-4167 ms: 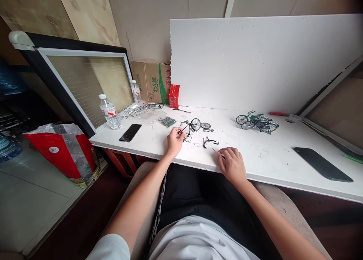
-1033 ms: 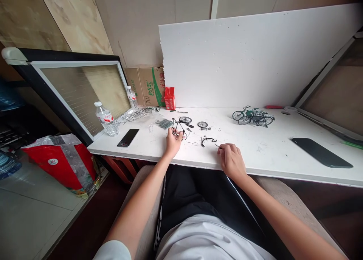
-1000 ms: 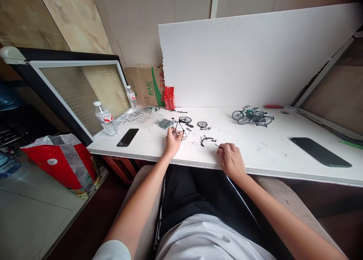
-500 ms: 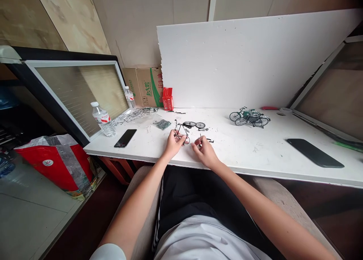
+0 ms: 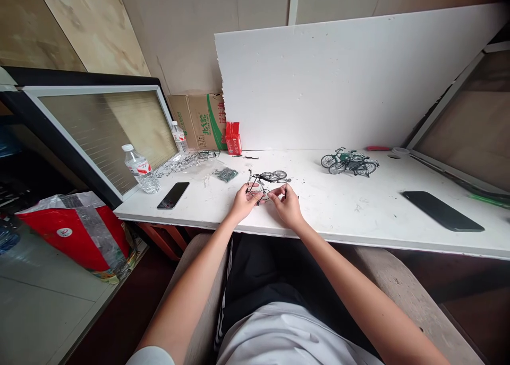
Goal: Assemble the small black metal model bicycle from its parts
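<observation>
My left hand (image 5: 244, 202) is closed around a black model bicycle frame (image 5: 252, 185) just above the table's front part, thumb and fingertips gripping it. A thin wheel ring (image 5: 266, 195) shows at the frame's right side, between my two hands. My right hand (image 5: 287, 204) is beside that ring, thumb and fingers pinched together. A small dark thing shows at its fingers, too small to name. Behind the frame lie loose black model wheels (image 5: 279, 175). A clear bag of small dark green parts (image 5: 227, 175) lies to the left of them.
Assembled model bicycles (image 5: 349, 162) stand right of centre on the white table (image 5: 342, 211). Phones lie at left (image 5: 173, 195) and right (image 5: 442, 211). A water bottle (image 5: 141, 169), flat part sheets (image 5: 183, 163), a red box (image 5: 233, 138) and a carton (image 5: 199, 121) stand or lie at left.
My right hand has moved left and slightly up, its fingertips now close to the ring beside the frame. My left hand keeps hold of the frame. The view has shifted slightly.
</observation>
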Action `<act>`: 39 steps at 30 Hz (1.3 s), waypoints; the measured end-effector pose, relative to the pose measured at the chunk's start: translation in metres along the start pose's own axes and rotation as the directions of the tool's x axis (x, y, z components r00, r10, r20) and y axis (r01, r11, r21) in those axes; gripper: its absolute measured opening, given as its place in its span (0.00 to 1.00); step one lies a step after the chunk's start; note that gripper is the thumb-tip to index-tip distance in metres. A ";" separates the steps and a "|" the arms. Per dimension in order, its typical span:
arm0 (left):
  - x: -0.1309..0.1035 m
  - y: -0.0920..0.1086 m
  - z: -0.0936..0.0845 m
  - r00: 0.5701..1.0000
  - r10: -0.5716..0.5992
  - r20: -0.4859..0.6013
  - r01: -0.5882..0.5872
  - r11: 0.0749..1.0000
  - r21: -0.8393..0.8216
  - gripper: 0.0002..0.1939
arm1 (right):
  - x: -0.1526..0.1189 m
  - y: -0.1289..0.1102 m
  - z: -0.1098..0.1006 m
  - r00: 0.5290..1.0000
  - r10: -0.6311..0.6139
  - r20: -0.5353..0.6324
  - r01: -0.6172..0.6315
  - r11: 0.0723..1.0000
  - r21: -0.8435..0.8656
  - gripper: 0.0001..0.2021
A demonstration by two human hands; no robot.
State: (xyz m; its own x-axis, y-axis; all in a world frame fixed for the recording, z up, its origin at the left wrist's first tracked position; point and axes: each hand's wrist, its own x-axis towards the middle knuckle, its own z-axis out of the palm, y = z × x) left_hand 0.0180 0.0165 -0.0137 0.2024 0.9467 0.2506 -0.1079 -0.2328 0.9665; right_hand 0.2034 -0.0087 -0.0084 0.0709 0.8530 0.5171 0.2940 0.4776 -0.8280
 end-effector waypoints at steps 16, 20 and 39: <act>-0.001 0.002 0.001 0.999 0.019 -0.035 -0.018 0.999 0.027 0.23 | 0.013 -0.003 -0.019 0.983 0.008 -0.183 -0.036 0.988 -0.150 0.28; 0.001 -0.001 0.000 0.998 0.002 -0.065 -0.001 1.000 0.012 0.23 | 0.058 0.020 -0.051 0.983 0.099 -0.154 -0.133 0.964 -0.232 0.28; 0.000 0.007 0.002 0.996 -0.016 -0.087 0.017 1.000 0.018 0.23 | 0.089 0.059 -0.063 0.968 0.249 -0.037 -0.228 0.807 -0.544 0.16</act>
State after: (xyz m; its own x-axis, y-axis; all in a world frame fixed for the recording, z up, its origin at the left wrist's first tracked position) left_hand 0.0196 0.0144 -0.0071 0.1181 0.9660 0.2298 -0.0869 -0.2205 0.9715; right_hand 0.2868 0.0820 0.0021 0.1773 0.9365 0.3026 0.7400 0.0759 -0.6683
